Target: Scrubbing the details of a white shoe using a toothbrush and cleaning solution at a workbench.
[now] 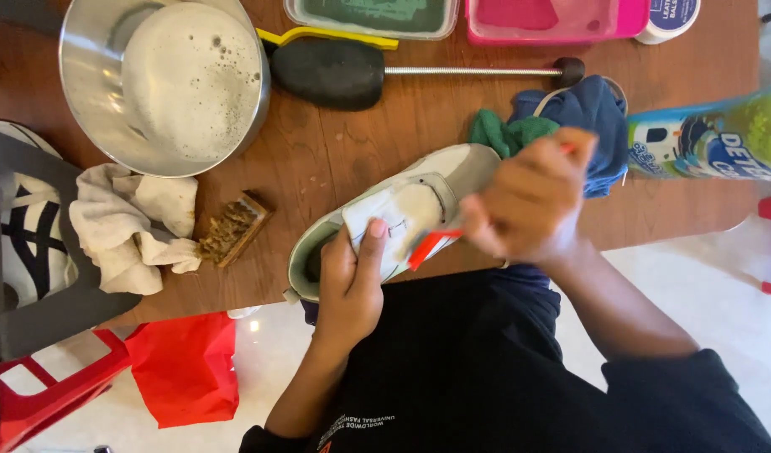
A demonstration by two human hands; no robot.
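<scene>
1 wooden table [352, 159] is seen from above; on it 1 steel bowl [91, 80] of foamy water is set at the upper left; 1 white sneaker [452, 172] lies at the table's near edge, toe pointing up and right; 1 crumpled white cloth [125, 222] lies below the bowl, with 1 wooden scrub brush [234, 228] touching it; 1 black shoe tree [335, 74] lies above the sneaker; 2 lidded containers, 1 green [373, 15] and 1 pink [553, 18], stand at the far edge. The sneaker is gripped by the left hand [347, 285], fingers curled around its collar, thumb pressed on the tongue; 1 red-handled brush [427, 246] is pinched in the blurred right hand [528, 201], fingers closed.
</scene>
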